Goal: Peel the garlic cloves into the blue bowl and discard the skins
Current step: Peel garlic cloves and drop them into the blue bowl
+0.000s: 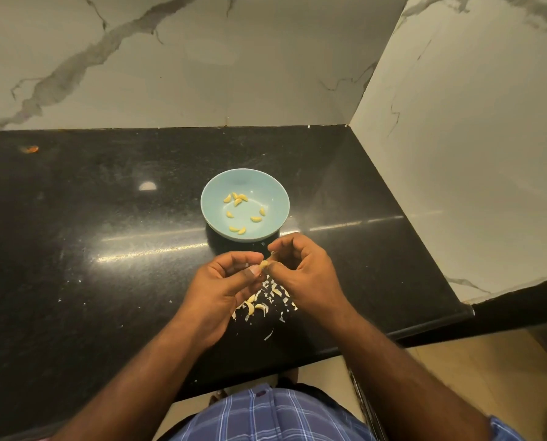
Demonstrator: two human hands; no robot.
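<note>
- We see two hands meeting over the black worktop [106, 249], just in front of the blue bowl [275, 189].
- Our left hand [224, 288] has its fingers curled, thumb and forefinger pinching one garlic clove [264, 265].
- Our right hand [304, 275] also has its fingers bent, the tips closing on the same clove from the other side.
- That clove is held in the air between the two hands, just nearer to us than the bowl's rim.
- In the bowl we count nine peeled cloves [236, 202]: four grouped at the far left, one alone on the left, two on the right, two at the near side.
- Under the hands lies a pile of skins [273, 294] with a few unpeeled cloves [251, 308] among them; we make out about three, the rest being hidden by the hands.
- One loose skin strip [268, 335] lies apart, nearer the worktop edge.
- One small orange spot [30, 149] sits far left on the worktop.
</note>
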